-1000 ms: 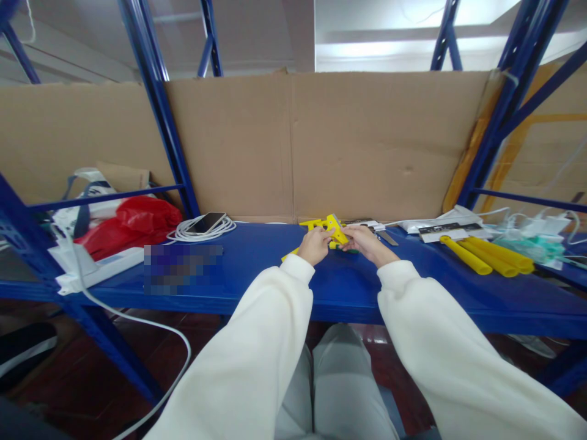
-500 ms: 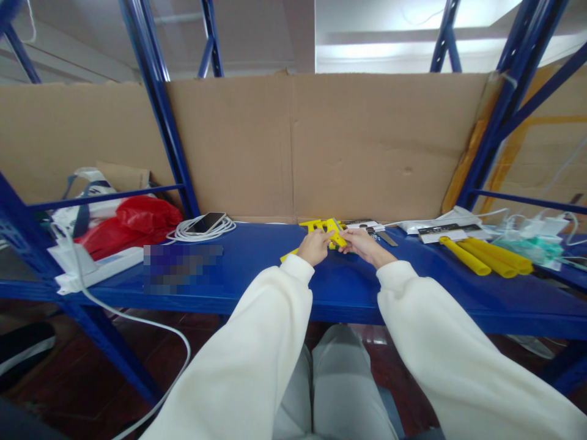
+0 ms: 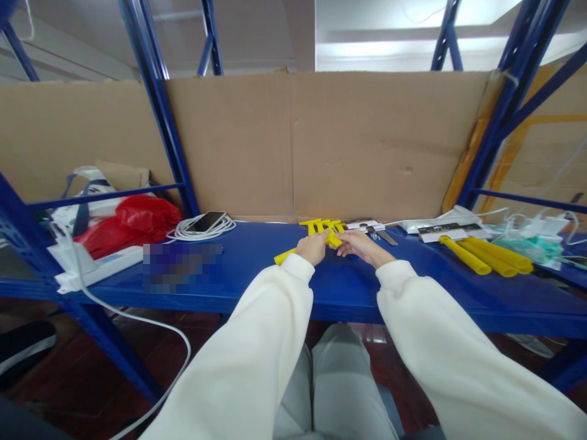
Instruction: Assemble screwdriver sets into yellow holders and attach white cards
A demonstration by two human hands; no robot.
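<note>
My left hand (image 3: pixel 312 246) is closed around a yellow plastic scraper (image 3: pixel 334 240). The tool's tubular handle sticks out to the left of that hand, and its head shows between both hands. With thumb and fingertips, my right hand (image 3: pixel 360 245) pinches the head from the right. Part of the head is hidden by my fingers. Just behind my hands, several yellow T-shaped pieces (image 3: pixel 316 226) lie in a row on the blue table (image 3: pixel 257 269). Black and white cards (image 3: pixel 364 225) and a flat grey strip (image 3: pixel 388 238) rest beyond my right hand.
To the right lie several yellow handles (image 3: pixel 486 258) with black and white packaging and a white plastic bag (image 3: pixel 452 219). A phone (image 3: pixel 207 222) rests on a coiled white cable (image 3: pixel 183 234) at left, near a red bag (image 3: pixel 147 220). Cardboard (image 3: pixel 229 146) walls the back.
The scraper has turned in my hands: its head now lies lower, and the grey blade edge seen before no longer shows. The handle reaches slightly farther left.
</note>
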